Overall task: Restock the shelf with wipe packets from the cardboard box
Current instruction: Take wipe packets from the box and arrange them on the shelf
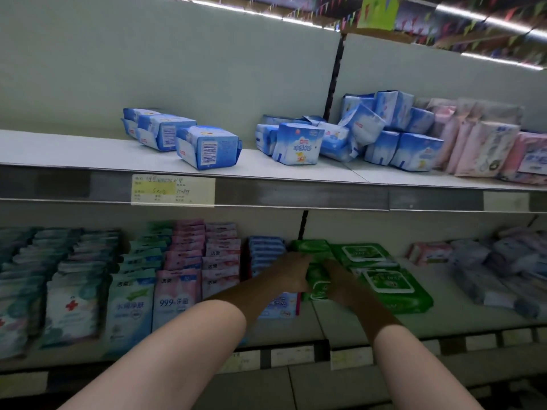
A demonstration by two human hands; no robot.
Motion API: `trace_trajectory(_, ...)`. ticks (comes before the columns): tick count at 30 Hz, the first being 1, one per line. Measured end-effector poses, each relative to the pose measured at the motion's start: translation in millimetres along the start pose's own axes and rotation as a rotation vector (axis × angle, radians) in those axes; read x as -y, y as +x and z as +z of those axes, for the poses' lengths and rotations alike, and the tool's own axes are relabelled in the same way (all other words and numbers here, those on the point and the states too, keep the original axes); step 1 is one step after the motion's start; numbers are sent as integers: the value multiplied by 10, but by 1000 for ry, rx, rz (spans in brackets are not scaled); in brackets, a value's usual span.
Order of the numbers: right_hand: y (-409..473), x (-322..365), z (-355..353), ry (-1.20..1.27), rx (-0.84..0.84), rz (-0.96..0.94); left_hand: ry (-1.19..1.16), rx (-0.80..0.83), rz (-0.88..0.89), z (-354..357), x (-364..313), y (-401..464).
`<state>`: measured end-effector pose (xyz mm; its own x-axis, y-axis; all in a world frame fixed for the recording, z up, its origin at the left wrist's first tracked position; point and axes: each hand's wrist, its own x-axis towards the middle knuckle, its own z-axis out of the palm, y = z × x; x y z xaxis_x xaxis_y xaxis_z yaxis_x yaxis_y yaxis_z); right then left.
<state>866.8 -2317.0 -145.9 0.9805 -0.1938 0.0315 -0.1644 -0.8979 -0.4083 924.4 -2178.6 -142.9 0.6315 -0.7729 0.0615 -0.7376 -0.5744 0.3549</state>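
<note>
Nearest us, our two forearms reach onto the lower shelf [370, 324], and we take the flat green lidded packet [387, 281] lying there as our landmark. Just left of it, our left hand [291, 272] and right hand [337, 281] close on a green wipe packet [316, 281] from either side, fingers curled round its edges; motion blur hides the fingertips. That packet stands on edge, touching the landmark's left side, its long axis running from the shelf front toward the back panel, its narrow end facing us. We judge it is being squeezed into the row of upright green packets [310, 247] behind it. The risks: the soft packet may tip sideways onto the landmark once we let go, since little props it on that side; or our left wrist may knock the blue packets [266, 250] just beyond, left of the landmark. Farther up and back, blue packs [299, 143] sit untidily on the upper shelf [88, 152], well above the landmark. The cardboard box is not in view.
</note>
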Motion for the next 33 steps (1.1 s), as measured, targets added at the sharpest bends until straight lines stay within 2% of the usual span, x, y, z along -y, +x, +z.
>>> trace_trajectory(3,92,-327,219,-253,-29,-15,104,-5,-25,150,60,114)
trace_trajectory(5,60,-362,221,-301,-90,-27,162,-30,-42,219,75,192)
trace_trajectory(8,49,-359,277,-285,-151,-50,226,-110,-71,281,100,276)
trace_trajectory(14,103,-415,378,-327,-174,-32,354,-137,-124,405,110,342)
trace_trajectory(22,15,-326,412,-365,-123,32,410,-87,-114,392,111,343)
trace_trajectory(33,21,-281,273,-381,-85,9,342,-119,-72,430,213,400)
